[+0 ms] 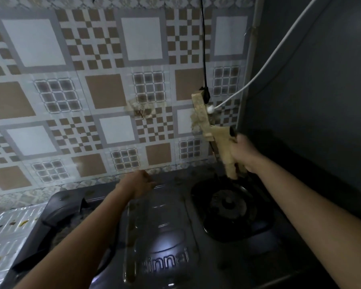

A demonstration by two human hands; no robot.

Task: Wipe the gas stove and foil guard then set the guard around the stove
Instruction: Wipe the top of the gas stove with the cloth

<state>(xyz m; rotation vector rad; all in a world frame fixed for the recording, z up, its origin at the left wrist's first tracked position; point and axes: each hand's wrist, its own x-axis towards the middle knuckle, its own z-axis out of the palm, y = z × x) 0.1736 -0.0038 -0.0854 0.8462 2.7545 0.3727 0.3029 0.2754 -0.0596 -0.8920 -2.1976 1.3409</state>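
Observation:
The dark grey gas stove [167,243] fills the lower middle, its right burner [227,207] bare and greasy. My left hand [141,183] reaches over the stove to its rear edge by the wall. It is blurred, and its grip is unclear. My right hand [243,153] is raised above the right burner and closed on a grimy beige power strip [222,147] that hangs down from the wall. The silver foil guard [6,232] lies flat at the lower left, spotted with food bits.
A tiled wall [113,90] with a greasy stain stands right behind the stove. A black cable [203,49] and a white cable [265,65] run to the strip. A dark panel [311,101] closes the right side.

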